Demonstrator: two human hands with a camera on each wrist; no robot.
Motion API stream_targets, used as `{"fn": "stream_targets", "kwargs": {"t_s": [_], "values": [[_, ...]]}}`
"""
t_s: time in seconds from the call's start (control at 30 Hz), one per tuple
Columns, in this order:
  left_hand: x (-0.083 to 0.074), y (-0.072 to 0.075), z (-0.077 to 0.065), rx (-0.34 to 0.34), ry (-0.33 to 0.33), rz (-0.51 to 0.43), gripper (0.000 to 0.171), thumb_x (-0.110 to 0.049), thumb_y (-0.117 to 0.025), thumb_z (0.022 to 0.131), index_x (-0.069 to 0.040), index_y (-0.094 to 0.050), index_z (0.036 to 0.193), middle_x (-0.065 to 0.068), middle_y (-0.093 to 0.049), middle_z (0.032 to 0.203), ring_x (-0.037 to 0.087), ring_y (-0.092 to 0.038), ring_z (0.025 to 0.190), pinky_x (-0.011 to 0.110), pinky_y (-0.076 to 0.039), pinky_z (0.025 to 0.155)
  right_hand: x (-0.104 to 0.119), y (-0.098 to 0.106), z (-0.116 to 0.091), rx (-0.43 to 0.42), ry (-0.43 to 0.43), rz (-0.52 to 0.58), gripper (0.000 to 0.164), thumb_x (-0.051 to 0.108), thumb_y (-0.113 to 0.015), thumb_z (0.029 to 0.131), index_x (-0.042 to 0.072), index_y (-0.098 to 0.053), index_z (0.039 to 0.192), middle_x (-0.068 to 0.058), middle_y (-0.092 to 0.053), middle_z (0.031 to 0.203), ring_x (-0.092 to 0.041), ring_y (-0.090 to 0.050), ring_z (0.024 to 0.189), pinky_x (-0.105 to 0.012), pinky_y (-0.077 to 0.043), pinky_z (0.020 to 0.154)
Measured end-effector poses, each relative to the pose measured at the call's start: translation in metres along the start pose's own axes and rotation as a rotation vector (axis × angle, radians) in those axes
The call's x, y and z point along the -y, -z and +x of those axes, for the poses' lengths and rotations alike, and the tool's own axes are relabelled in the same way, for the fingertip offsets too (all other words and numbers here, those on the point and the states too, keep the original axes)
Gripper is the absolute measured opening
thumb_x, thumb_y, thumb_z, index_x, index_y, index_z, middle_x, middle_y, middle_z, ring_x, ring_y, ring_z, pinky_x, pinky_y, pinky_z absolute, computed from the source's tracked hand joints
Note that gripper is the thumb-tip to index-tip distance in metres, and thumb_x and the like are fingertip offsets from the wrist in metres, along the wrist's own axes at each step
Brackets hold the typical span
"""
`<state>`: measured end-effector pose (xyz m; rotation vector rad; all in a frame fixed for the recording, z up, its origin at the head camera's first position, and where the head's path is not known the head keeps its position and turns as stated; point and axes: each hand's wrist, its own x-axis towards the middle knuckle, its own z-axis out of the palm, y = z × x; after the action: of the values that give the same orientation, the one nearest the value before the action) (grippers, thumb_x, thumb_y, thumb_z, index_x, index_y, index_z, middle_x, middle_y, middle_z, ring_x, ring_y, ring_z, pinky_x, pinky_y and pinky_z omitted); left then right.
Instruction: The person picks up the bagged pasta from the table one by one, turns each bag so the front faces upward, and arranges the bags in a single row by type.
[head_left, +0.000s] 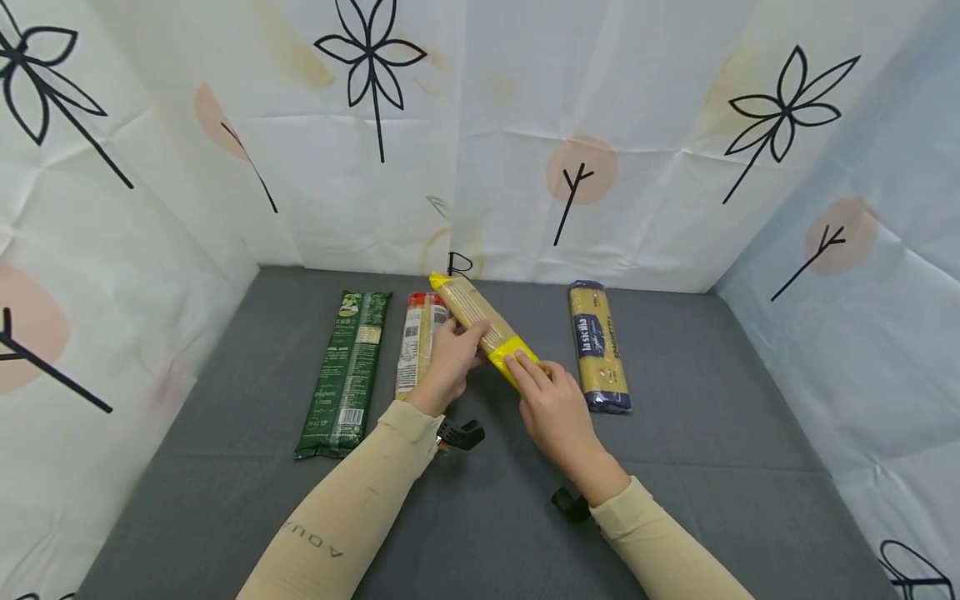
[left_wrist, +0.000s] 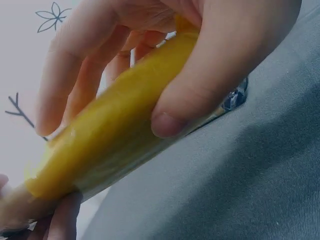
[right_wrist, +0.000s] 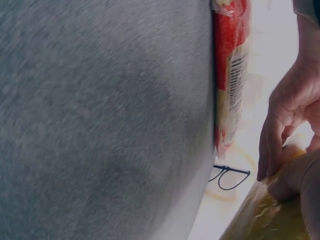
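Left of the red-ended packet [head_left: 412, 343] I see 1 green packet [head_left: 345, 375]; well right of the red-ended packet, 1 blue-and-yellow packet [head_left: 600, 347]; beneath the red-ended packet, gray cloth [head_left: 712, 442]; behind it, a white flowered backdrop [head_left: 502, 100].

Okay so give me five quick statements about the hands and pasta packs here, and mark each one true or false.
1. The left hand grips the yellow-ended pack. True.
2. The right hand is away from the yellow-ended pack. False: the right hand holds its yellow lower end.
3. The green pack lies right of the la sicilia pack. False: the green pack lies left of the la sicilia pack.
4. The red-topped pack lies beside the green pack. True.
5. The la sicilia pack rests on the grey surface. True.
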<state>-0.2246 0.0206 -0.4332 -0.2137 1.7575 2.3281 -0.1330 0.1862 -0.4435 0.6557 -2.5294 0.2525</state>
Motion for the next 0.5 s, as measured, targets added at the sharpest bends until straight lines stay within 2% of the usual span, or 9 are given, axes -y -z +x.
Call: {"fn": "stream_targets", "kwargs": {"t_s": [0.13,0.27,0.5], "values": [[-0.0019,0.0015,-0.0003,-0.010,0.035,0.000,0.053,-0.028,-0.062,0.096,-0.004,-0.043,0.138,0.015,-0.057,0.122,0.026,-0.063,0.106,0.037,-0.055,0.080,0.0010,0.0017,0.0002,0.044,-0.043,0.080,0.063,0.013,-0.076,0.080,0.011,-0.054,0.139,-0.007,-0.053,0.139,-0.030,-0.054,0.108,-0.046,-0.048,0.089],[-0.0044,0.0034,-0.0016,-0.013,0.044,0.013,0.048,-0.026,-0.060,0.098,-0.004,-0.044,0.138,0.014,-0.056,0.124,0.027,-0.061,0.110,0.039,-0.053,0.084,0.0002,0.0029,0.0011,0.071,-0.080,0.175,0.058,0.019,-0.074,0.084,0.010,-0.054,0.137,-0.007,-0.056,0.135,-0.028,-0.053,0.110,-0.045,-0.046,0.092],[-0.0037,0.0102,-0.0012,-0.012,0.063,0.028,0.042,-0.026,-0.057,0.099,-0.006,-0.046,0.134,0.013,-0.055,0.125,0.028,-0.058,0.112,0.042,-0.050,0.090,-0.0072,0.0010,-0.0014,0.135,-0.171,0.315,0.045,0.018,-0.069,0.090,0.006,-0.056,0.132,-0.007,-0.057,0.129,-0.023,-0.054,0.112,-0.040,-0.046,0.095]]}}
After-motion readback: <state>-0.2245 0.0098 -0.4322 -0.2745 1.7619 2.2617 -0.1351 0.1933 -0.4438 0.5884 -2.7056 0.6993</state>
